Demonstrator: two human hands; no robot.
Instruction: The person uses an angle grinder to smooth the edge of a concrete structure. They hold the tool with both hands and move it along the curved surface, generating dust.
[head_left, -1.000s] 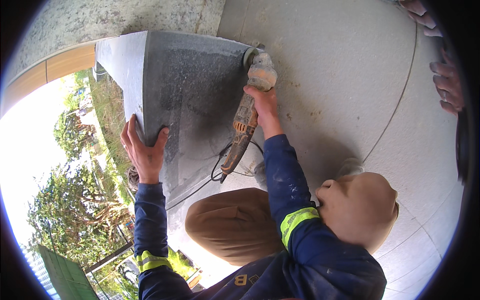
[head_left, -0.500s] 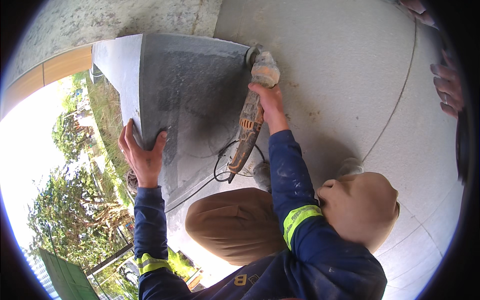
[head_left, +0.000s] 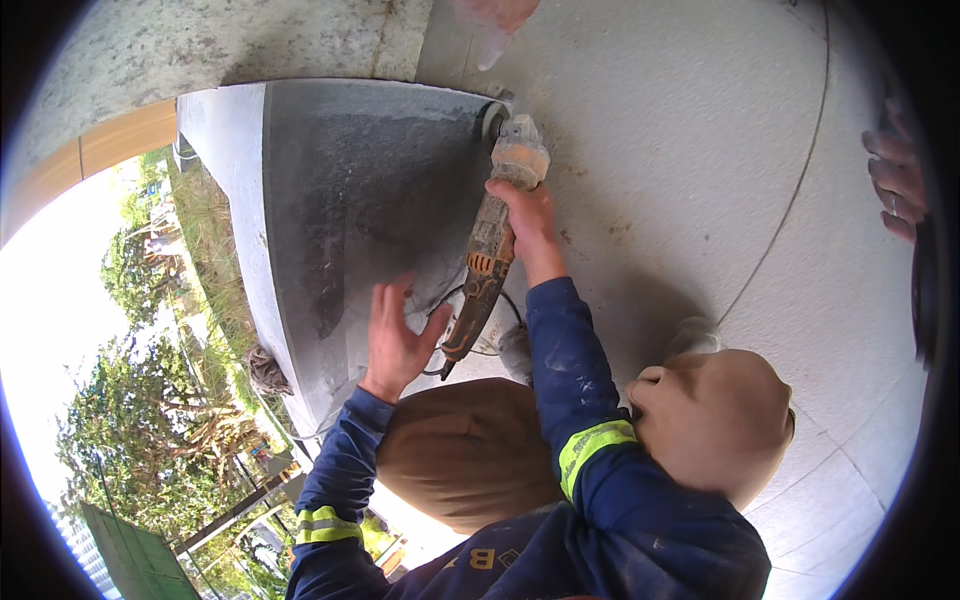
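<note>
My right hand (head_left: 530, 228) is wrapped round the body of a worn, dusty orange-and-black angle grinder (head_left: 487, 262). At the grinder's far end, its round disc (head_left: 492, 120) sits at the far right corner of a dark grey stone slab (head_left: 400, 150); whether it touches the slab I cannot tell. Beside the grinder's rear end, my left hand (head_left: 398, 345) is open with fingers spread, holding nothing. A black power cord (head_left: 515, 305) loops near the tool's tail.
Another person's hand (head_left: 893, 185) shows at the right rim, and a blurred hand (head_left: 498, 15) at the top. A rag (head_left: 267, 370) lies by the slab's left edge, where the surface drops toward greenery. My bent knee (head_left: 465, 450) is close to the slab.
My left hand has left the slab's left edge and moved right to the grinder's rear. The grinder has shifted slightly left. A blurred hand has appeared at the top.
</note>
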